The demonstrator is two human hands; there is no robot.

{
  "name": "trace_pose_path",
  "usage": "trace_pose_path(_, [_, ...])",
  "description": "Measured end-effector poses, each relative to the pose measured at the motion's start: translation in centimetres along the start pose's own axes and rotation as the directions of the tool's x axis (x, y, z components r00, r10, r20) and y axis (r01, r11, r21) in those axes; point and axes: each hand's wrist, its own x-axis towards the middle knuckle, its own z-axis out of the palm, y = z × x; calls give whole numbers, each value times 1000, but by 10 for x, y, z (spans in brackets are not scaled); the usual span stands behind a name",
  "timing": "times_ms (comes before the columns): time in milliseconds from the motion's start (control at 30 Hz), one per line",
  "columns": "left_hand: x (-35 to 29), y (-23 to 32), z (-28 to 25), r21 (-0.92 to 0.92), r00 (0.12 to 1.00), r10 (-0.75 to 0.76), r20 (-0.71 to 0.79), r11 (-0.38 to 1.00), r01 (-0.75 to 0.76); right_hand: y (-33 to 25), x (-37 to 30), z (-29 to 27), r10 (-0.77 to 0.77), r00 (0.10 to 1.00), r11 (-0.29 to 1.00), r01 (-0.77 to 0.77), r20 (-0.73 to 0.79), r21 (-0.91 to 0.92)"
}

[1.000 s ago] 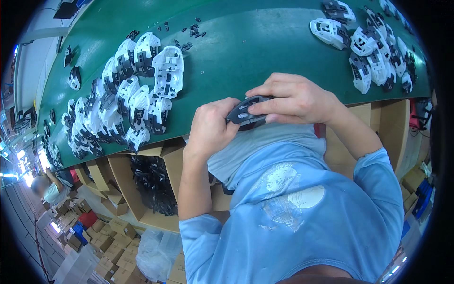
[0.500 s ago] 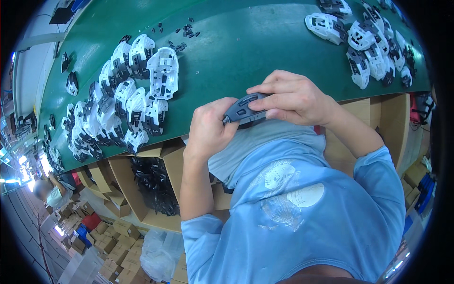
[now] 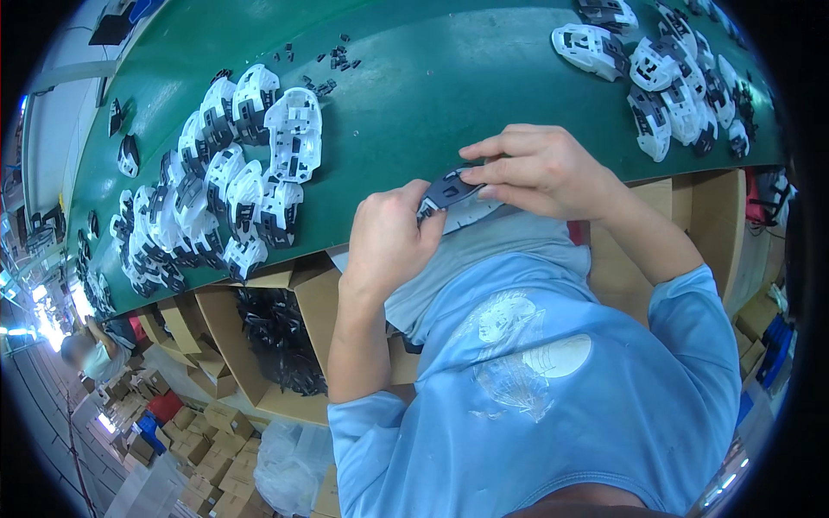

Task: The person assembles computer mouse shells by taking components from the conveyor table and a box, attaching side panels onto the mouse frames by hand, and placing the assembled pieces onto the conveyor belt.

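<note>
A curved plastic shell (image 3: 449,190), dark grey on top and white along its lower side, is held between my two hands just in front of the table's near edge. My left hand (image 3: 390,231) is closed around its left end, thumb on the near side. The fingers of my right hand (image 3: 537,173) press together on its right end, with the fingertips on the dark part. Fingers hide both ends of the shell. To the left, a group of similar white and dark shells (image 3: 192,207) lies on the green table (image 3: 414,95).
Small black pieces (image 3: 338,57) lie scattered at the far left of the table. Another cluster of shells (image 3: 678,104) sits at the right. Below the table edge are cardboard boxes, one with black parts (image 3: 281,341). Another person (image 3: 102,350) is at the far left.
The shell has turned in my hands, so its white side now shows beneath the dark top. My right fingers have shifted slightly on it.
</note>
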Motion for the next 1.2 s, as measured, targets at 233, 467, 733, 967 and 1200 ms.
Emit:
trace_pose_path(233, [1,1,-5,4,1000,21,7,1000,-21,7,6,-12,376,925,817,-358,52,451])
trace_pose_path(467, [1,2,-5,-22,998,-40,44,999,41,-2,7,-10,92,994,985,-100,61,143])
trace_pose_path(733, [3,-12,8,-4,990,84,-114,996,-85,-3,-1,-6,-66,998,997,66,8,-28])
trace_pose_path(967, [6,0,9,179,960,252,-126,957,-227,3,6,-19,-26,997,997,31,-79,66])
trace_pose_path(1200, [14,1,7,-5,979,163,-124,986,-165,12,10,-17,-201,979,977,196,-44,-87])
